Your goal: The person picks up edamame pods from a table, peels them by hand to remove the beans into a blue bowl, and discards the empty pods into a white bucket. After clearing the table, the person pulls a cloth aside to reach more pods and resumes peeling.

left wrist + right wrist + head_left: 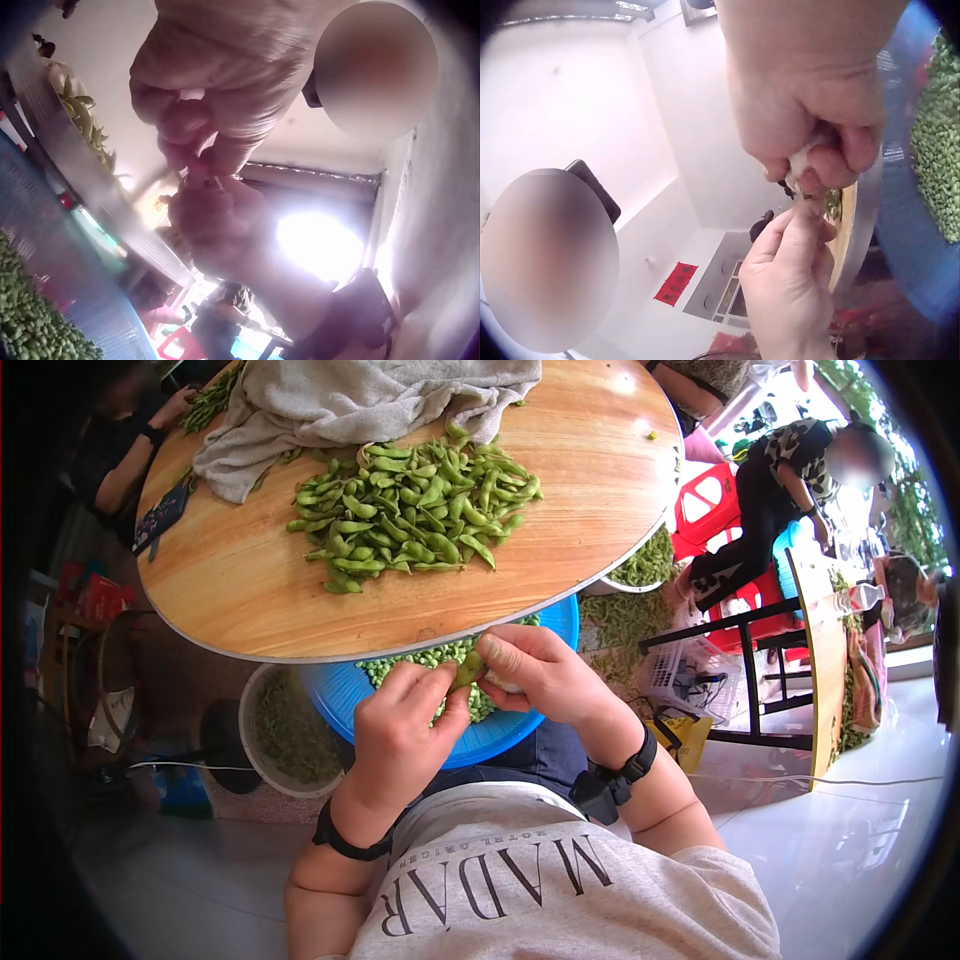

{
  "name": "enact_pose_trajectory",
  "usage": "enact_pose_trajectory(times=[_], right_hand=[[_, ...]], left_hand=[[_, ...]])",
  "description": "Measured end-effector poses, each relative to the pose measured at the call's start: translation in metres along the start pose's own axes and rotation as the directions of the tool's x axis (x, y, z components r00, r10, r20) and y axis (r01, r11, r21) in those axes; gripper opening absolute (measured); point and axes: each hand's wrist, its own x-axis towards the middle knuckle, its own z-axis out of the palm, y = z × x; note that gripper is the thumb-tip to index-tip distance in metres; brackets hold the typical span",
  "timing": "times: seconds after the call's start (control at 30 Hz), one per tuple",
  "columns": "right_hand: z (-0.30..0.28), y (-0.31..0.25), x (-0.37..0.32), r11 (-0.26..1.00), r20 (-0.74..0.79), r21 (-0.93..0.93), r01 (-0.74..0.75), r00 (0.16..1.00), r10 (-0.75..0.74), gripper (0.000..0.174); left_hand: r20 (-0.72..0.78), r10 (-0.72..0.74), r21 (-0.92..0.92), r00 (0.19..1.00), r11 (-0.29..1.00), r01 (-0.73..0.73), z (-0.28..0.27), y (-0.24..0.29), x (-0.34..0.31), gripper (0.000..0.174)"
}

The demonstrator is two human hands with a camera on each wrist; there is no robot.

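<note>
Over the blue basin (333, 705), my two hands meet at a green soybean pod (467, 671). My left hand (403, 712) pinches it between thumb and fingers. The thumb and fingers of my right hand (545, 672) pinch the pod's other end. Something white (800, 160) shows among the right hand's curled fingers. In the right wrist view the fingertips of both hands come together, and the pod is mostly hidden there. Shelled green beans (937, 150) cover the basin's bottom. A pile of soybean pods (410, 510) lies on the wooden table (590, 490) beyond the hands.
A grey cloth (340, 400) lies behind the pile. The table's rim overhangs part of the basin. To the left stands a pale bucket (262, 710) with green matter inside. Another full tub (645, 565) stands under the table's right side. Other people are around the table and at right.
</note>
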Motion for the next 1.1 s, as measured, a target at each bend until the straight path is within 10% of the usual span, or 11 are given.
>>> enact_pose_trajectory(times=[0.3,0.4,0.53,0.8,0.93,1.1], right_hand=[[0.009,0.017,0.005,0.996,-0.122,-0.032,0.085,0.989,-0.088,0.029],[0.008,0.023,0.006,0.992,-0.151,-0.086,0.093,0.983,-0.105,0.027],[0.006,0.025,0.005,0.979,-0.13,-0.178,0.105,0.983,-0.129,0.024],[-0.003,0.036,0.004,0.676,0.096,-0.631,0.38,0.903,-0.418,0.021],[-0.006,0.044,-0.001,0.946,-0.036,-0.293,0.139,0.987,-0.156,0.026],[-0.007,0.067,-0.001,0.99,-0.051,-0.091,0.103,0.993,-0.108,0.025]], left_hand=[[-0.037,-0.281,-0.415,0.959,0.878,0.241,0.02,-0.008,-0.013,0.01],[0.161,-0.573,-0.708,0.804,0.5,0.499,0.032,-0.011,-0.022,0.009],[0.44,-0.614,-0.849,0.655,-0.046,0.527,0.028,-0.017,-0.02,0.012],[0.539,-0.619,-0.793,0.571,-0.144,0.592,0.032,-0.031,-0.026,0.014],[0.551,-0.626,-0.767,0.552,-0.119,0.63,0.036,-0.033,-0.03,0.014],[0.585,-0.638,-0.759,0.501,-0.213,0.616,0.035,-0.035,-0.032,0.015]])
